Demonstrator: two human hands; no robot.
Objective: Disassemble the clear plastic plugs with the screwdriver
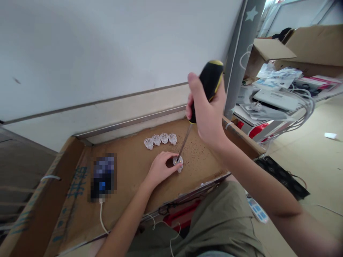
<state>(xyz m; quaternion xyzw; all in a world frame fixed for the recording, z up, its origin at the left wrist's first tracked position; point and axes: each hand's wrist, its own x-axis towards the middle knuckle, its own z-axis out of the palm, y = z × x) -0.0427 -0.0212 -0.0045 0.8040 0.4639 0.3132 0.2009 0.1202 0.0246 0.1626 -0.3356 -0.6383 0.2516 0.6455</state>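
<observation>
My right hand (209, 107) is wrapped round the black and yellow handle of a screwdriver (211, 80), held tilted above the cardboard surface. Its long metal shaft slants down to the left, and the tip meets a clear plastic plug (180, 167). Thumb and fingers of my left hand (162, 166) pinch that plug against the cardboard. Whether a screw sits under the tip is too small to make out. Just behind, several similar clear plugs (156, 139) stand in a row, their metal pins upward.
The cardboard work surface (128, 171) has raised sides and dark specks right of the plugs. A pixelated device (103, 178) with a white cable lies at the left. A white wall (120, 46) rises behind. At the right, a shelf holds an open carton (313, 46) and a white box (278, 98).
</observation>
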